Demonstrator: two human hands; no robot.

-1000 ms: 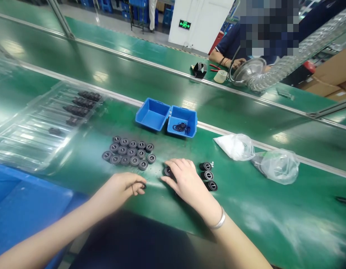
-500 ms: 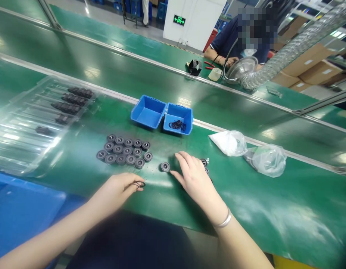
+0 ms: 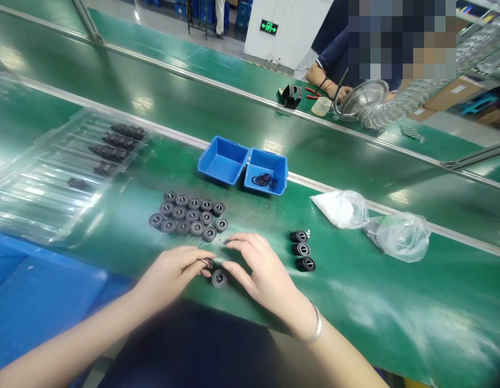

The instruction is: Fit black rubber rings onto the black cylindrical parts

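My left hand pinches thin black rubber rings between thumb and fingers. Just below its fingertips a single round black part with a ringed top and a hole in the middle stands on the green table. To the right of that part, my right hand has its thumb and fingers apart, with nothing between them. Several similar round black parts stand in rows beyond my left hand. Three black cylinders with slotted tops lie in a column to the right.
Two joined blue bins stand at the back; the right one contains black rings. Clear bags lie at right, one with white contents. A clear tray with dark parts is at left. Across the table a person's hand shows.
The single round part has moved from in front of my right hand to beside my left fingertips. My right hand has come left and nearer to me, uncovering the three cylinders.
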